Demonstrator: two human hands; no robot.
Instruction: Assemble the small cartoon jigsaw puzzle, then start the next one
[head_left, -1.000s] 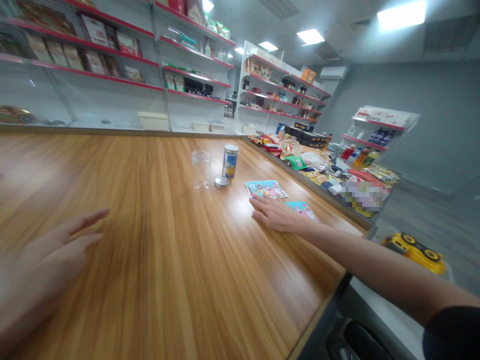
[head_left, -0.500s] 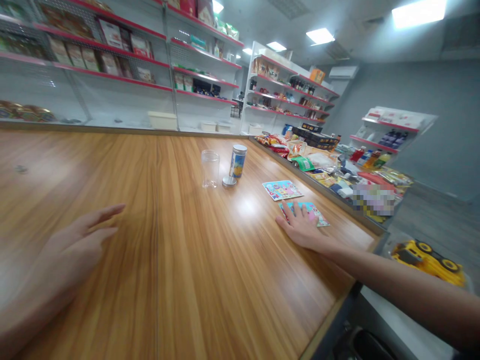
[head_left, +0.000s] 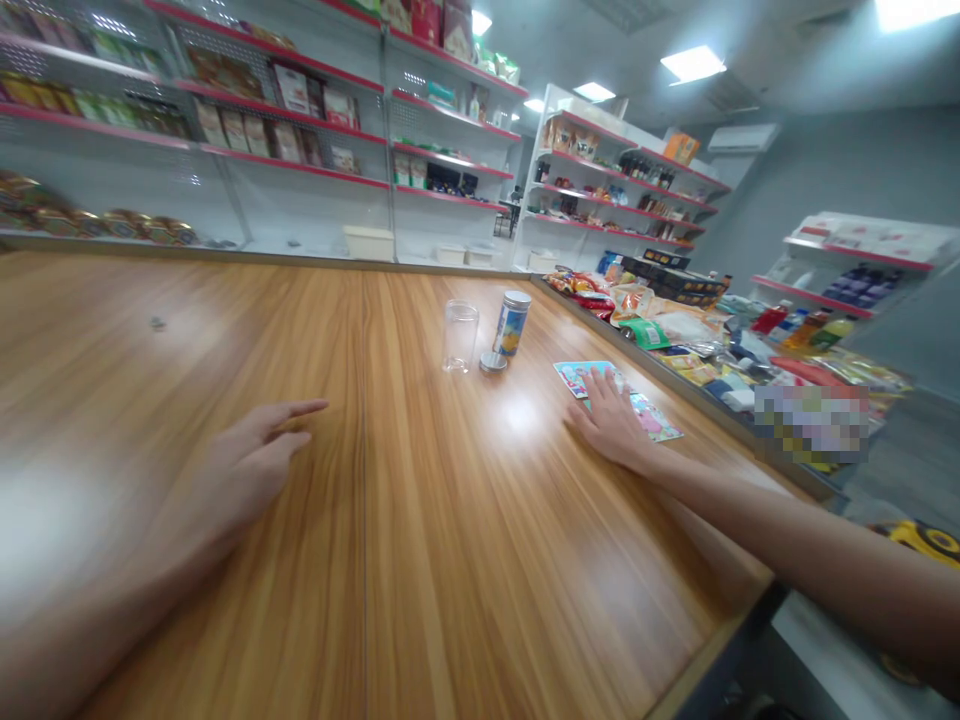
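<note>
My right hand (head_left: 613, 425) lies palm down with fingers spread, over two colourful cartoon-printed sheets. Its fingertips reach across the lower part of the farther sheet (head_left: 571, 376) and cover the left part of the nearer sheet (head_left: 660, 418). Over the left half of the wooden table (head_left: 442, 550) is my left hand (head_left: 244, 465), index finger and thumb stretched out and nothing visible in it. A clear, see-through jar (head_left: 460, 335) stands upright beyond both hands. To its right is an upright can (head_left: 513, 322) with a blue and yellow label, and a round silver lid (head_left: 493, 362) lies before it.
A small, unclear object (head_left: 157, 322) lies at the table's far left. Bagged snacks (head_left: 645, 333), bottles (head_left: 808, 328) and packets crowd a surface past the right edge. Stocked shelves (head_left: 300, 160) line the back. A yellow toy vehicle (head_left: 926, 540) sits low at right.
The view has swung left, so everything appears farther right. My right hand has slid from the nearer sheet towards the farther one. My left hand keeps its pointing shape.
</note>
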